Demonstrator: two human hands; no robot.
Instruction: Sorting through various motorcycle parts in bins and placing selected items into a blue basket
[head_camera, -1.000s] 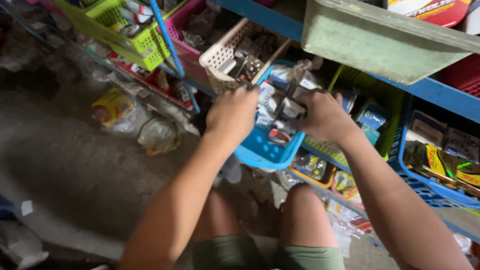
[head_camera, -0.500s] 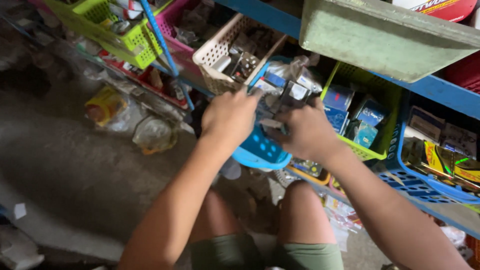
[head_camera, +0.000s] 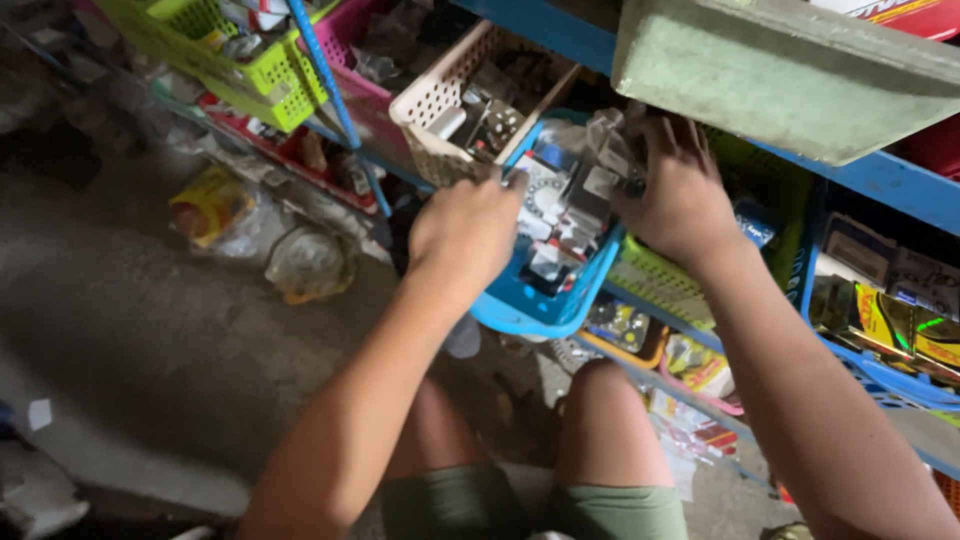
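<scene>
A blue plastic basket (head_camera: 520, 305) full of small packaged parts juts out from a blue shelf, tilted toward me. My left hand (head_camera: 465, 232) grips its near left rim, fingers curled over the edge. My right hand (head_camera: 680, 195) reaches into the far right of the basket, fingers spread over crumpled clear packets (head_camera: 610, 140); what the fingertips touch is hidden. My bare knees show below the basket.
A beige perforated basket (head_camera: 440, 110) sits left of the blue one, with pink and lime-green baskets (head_camera: 250, 70) further left. A green basket (head_camera: 665, 285) lies behind my right wrist. A grey-green tray (head_camera: 790, 70) overhangs above. Bagged items (head_camera: 305, 262) lie on the concrete floor.
The blue basket has slid back toward the shelf and upward. My right hand moved from the basket's side to reach over its far end.
</scene>
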